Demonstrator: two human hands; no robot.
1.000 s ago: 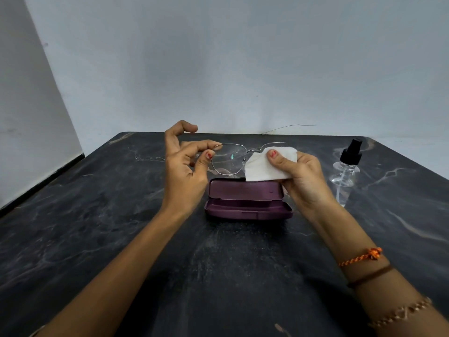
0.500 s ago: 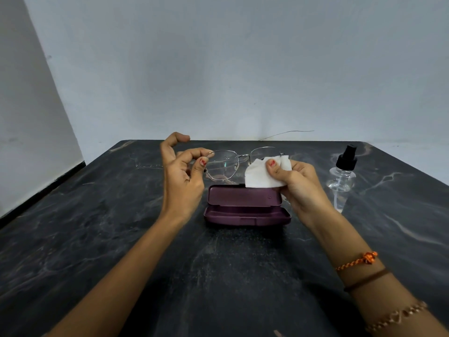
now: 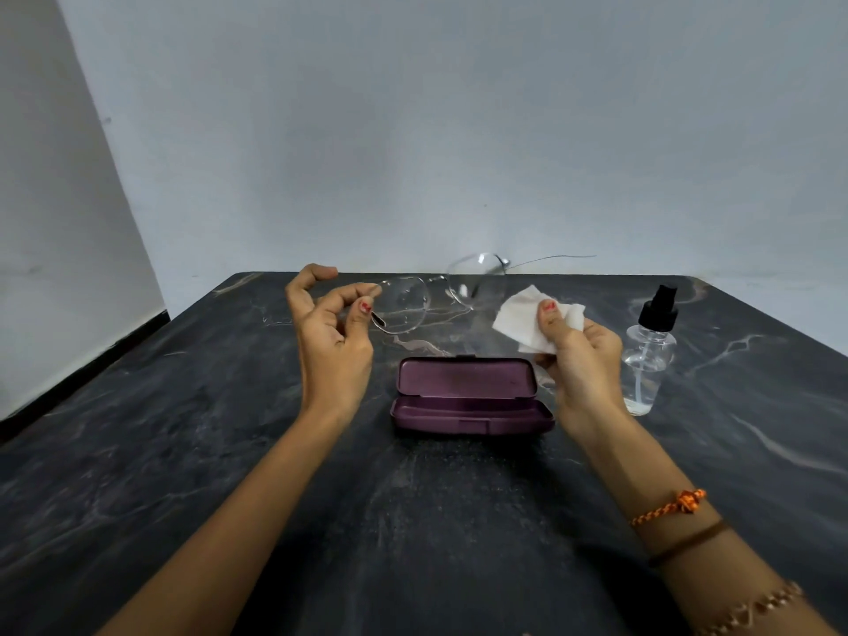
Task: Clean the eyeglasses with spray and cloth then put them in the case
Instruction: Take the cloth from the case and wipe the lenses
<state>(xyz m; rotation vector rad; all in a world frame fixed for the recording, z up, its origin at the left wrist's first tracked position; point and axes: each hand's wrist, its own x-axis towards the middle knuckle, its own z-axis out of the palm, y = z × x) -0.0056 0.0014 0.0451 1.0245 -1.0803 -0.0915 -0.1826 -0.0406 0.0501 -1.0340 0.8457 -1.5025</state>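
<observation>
My left hand (image 3: 332, 342) pinches the left end of the thin-rimmed eyeglasses (image 3: 415, 302), held in the air above the table beyond the case. The frame stretches to the right, one temple arm pointing toward the wall. My right hand (image 3: 578, 360) grips a folded white cloth (image 3: 518, 321) between thumb and fingers, apart from the glasses. The purple case (image 3: 468, 397) lies open on the dark marble table (image 3: 229, 452) between my hands, its lid standing up at the back. The clear spray bottle (image 3: 649, 355) with a black nozzle stands upright just right of my right hand.
The table's back edge meets a pale wall. Its left edge runs beside another wall. Bracelets circle my right wrist (image 3: 674, 511).
The cloth has come off the right lens and my right hand has drawn back to the right. The glasses have lifted and turned in my left hand.
</observation>
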